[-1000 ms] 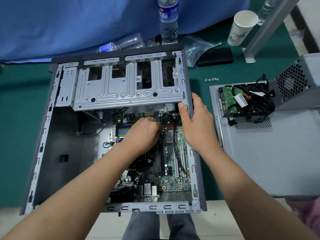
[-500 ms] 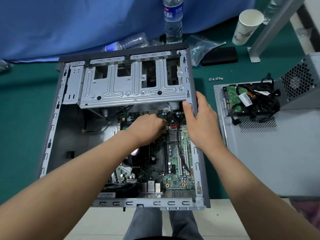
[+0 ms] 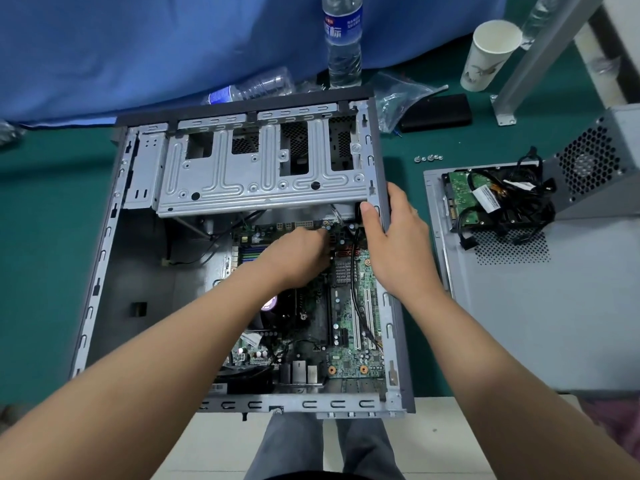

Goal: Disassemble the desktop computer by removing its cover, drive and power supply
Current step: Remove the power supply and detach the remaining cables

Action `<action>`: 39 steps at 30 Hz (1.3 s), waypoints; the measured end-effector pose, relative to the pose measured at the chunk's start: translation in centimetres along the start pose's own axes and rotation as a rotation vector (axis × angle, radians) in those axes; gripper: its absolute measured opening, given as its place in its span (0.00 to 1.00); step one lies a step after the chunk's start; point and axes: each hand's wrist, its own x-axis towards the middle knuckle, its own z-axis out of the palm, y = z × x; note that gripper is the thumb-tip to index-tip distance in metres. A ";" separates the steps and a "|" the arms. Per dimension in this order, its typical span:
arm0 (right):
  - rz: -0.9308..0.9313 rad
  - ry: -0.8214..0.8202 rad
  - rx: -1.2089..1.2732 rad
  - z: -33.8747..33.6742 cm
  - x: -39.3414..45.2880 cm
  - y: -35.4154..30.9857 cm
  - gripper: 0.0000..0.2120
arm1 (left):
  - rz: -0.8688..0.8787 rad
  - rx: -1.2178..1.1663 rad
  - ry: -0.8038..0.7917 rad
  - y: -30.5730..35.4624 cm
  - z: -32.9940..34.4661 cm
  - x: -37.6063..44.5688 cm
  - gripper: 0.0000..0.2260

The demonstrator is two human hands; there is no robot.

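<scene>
Head view: one open computer case (image 3: 104, 258) lies flat on the green table (image 3: 38, 209), its single drive cage (image 3: 259, 171) across the far end and one motherboard (image 3: 349, 327) on its floor. Behind the case are two water bottles, one lying down (image 3: 252, 88) and one upright (image 3: 343, 39). The left hand (image 3: 298, 261) reaches down onto the motherboard just below the cage; its fingers curl downward among the connectors, but I cannot tell what they hold. Just beside it, the right hand (image 3: 394, 244) clasps the case's right wall, thumb inside the rim, fingers wrapped over the outer edge. Further right a small row of screws (image 3: 428, 158) lies on the table, about four. The removed cover (image 3: 540, 306) lies flat well apart from both hands, carrying one hard drive (image 3: 462, 195) under a bundle of black cables (image 3: 512, 206), with one power supply (image 3: 595, 164) at its far right corner. One paper cup (image 3: 488, 57) stands beyond
</scene>
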 end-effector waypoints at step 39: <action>0.001 0.013 0.018 0.0 -0.1 -0.1 0.23 | -0.005 0.198 0.347 -0.6 2.4 -1.6 0.13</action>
